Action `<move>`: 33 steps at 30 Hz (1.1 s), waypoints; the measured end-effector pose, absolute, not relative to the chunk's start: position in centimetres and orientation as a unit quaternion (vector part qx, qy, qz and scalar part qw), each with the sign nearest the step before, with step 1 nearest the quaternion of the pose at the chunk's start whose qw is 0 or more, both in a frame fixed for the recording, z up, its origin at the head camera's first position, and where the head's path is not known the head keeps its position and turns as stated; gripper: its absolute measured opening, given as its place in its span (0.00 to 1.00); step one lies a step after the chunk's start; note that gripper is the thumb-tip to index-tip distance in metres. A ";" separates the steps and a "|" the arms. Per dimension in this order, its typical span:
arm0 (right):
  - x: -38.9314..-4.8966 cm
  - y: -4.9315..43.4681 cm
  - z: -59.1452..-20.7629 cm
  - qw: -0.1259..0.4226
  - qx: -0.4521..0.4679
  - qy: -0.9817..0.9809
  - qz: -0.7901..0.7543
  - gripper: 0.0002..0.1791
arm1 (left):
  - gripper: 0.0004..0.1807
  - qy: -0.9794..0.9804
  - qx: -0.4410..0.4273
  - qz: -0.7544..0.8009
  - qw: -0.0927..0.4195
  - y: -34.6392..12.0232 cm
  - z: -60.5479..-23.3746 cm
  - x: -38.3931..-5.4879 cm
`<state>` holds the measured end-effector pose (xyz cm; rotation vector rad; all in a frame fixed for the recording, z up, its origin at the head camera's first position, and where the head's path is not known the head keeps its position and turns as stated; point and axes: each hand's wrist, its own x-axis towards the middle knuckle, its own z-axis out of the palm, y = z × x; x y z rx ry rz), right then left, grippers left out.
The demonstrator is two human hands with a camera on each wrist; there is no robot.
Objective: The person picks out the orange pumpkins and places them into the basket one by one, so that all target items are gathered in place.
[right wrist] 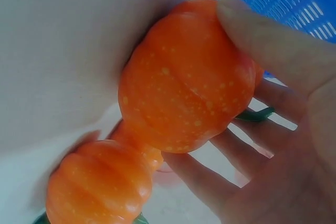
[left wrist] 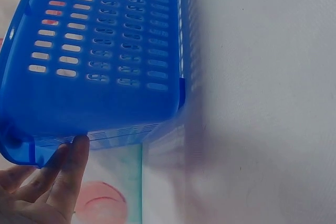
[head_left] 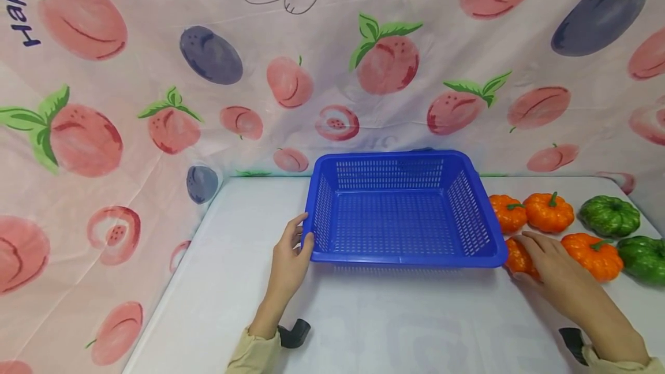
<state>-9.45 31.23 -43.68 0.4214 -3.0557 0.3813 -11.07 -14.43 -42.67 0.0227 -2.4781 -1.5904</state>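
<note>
A blue plastic basket [head_left: 400, 260] with slotted walls stands on the white table. My left hand [head_left: 291, 258] holds its left rim near the front corner; in the left wrist view the fingertips [left wrist: 80, 145] meet the basket wall below the rim. Beside the basket's right front corner, my right hand [head_left: 561, 267] grips a small ribbed orange pumpkin [head_left: 519, 258]. The right wrist view has the thumb on one side of this pumpkin [right wrist: 184, 82] and the other fingers spread along the opposite side, around its green stem [right wrist: 257, 114].
More orange pumpkins lie close by: one [head_left: 506, 213] against the basket's right side, one [head_left: 549, 213] behind the hand, one [head_left: 592, 257] to its right. Farther right are two green pumpkins, one [head_left: 609, 216] behind the other [head_left: 643, 260]. A fruit-printed cloth [head_left: 332, 74] hangs behind the table.
</note>
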 end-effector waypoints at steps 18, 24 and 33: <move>-9.3 31.2 -43.0 0.030 0.143 -0.981 0.125 0.40 | 0.23 -0.839 0.007 -0.534 0.103 -14.4 -42.7 -11.1; -9.3 31.2 -42.5 0.046 0.152 -0.979 0.127 0.40 | 0.23 -0.839 0.008 -0.535 0.100 -14.3 -42.7 -11.1; -9.3 31.1 -41.0 0.077 0.164 -0.977 0.108 0.41 | 0.23 -0.837 0.009 -0.537 0.103 -14.4 -42.8 -11.1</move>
